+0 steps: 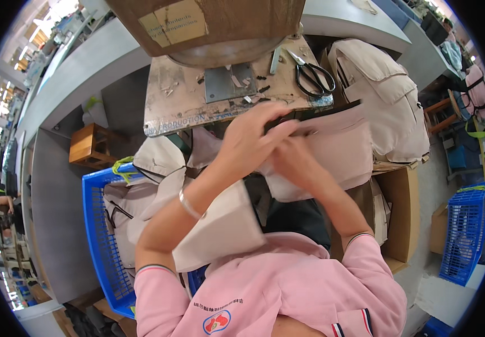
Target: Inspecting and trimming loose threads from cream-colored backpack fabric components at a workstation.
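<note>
My left hand point(252, 136), a bracelet on its wrist, reaches across with fingers bent over the dark edge of a pinkish-beige fabric bag piece point(341, 143). Close against it, my right hand point(294, 162) is closed on the same piece; its fingertips are partly hidden by the left hand and slightly blurred. The piece spreads to the right of both hands, below the near edge of a worn work table point(183, 109). Another beige fabric piece point(220, 230) lies over my lap, beneath the left forearm.
Black-handled scissors point(310, 78) and scraps lie around a metal plate point(231, 83) on the table. A brown machine head point(225, 22) overhangs it. A blue basket point(99, 241) with beige bags stands left. At right are a stuffed beige backpack point(377, 95) and a cardboard box point(402, 219).
</note>
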Motion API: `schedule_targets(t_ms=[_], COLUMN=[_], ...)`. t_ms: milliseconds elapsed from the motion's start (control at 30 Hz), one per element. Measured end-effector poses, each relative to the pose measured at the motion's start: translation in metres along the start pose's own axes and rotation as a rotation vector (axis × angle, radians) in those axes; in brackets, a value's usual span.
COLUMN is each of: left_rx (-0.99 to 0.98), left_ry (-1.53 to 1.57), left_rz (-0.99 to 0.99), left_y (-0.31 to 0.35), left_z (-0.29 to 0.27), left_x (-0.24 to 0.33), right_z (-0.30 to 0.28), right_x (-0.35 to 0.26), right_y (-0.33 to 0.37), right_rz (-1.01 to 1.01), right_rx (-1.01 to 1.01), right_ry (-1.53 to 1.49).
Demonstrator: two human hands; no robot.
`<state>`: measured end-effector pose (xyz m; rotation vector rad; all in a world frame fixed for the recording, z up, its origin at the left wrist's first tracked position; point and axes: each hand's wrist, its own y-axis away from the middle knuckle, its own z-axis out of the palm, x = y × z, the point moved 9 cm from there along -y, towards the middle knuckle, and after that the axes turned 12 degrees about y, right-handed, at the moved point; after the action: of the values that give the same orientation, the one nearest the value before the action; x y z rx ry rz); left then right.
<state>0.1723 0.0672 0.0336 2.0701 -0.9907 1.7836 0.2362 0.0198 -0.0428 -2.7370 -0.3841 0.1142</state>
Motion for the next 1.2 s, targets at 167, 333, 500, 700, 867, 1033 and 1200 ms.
schedule_targets(t_ms=[167, 333, 500, 700, 867, 1033, 1200], left_rx=[0.053, 0.238, 0.137, 0.063, 0.108, 0.16, 0.17], left_ry=[0.213, 0.481, 0.202, 0.298, 0.386, 0.347, 0.402], left_rz=[-0.459, -0.389, -0.257, -0.33, -0.283, -0.314, -0.355], left_y=[0.075, 0.035, -0.007, -0.046, -0.056, -0.062, -0.063], left_z=[-0.03, -0.054, -0.088, -0.105, -0.114, -0.126, -0.127], left_x=[-0.113, -0.07, -0.055, -0.068, -0.069, -0.077, -0.078], right_z=[-0.073, -0.097, -0.097, -0.072, -0.059, -0.046, -0.046], right_x=[0.05, 0.058, 0.071, 0.095, 0.102, 0.112, 0.116], right_y=[-0.041, -0.063, -0.088, -0.115, -0.128, -0.136, -0.136], right_rz=[0.158, 0.162, 0.15, 0.239, 0.22, 0.191, 0.198], right_rx=[0.141, 0.281, 0.307, 0.201, 0.177, 0.23, 0.259], right_ry=[-0.007, -0.102, -0.224, -0.401, -0.354, -0.334, -0.376])
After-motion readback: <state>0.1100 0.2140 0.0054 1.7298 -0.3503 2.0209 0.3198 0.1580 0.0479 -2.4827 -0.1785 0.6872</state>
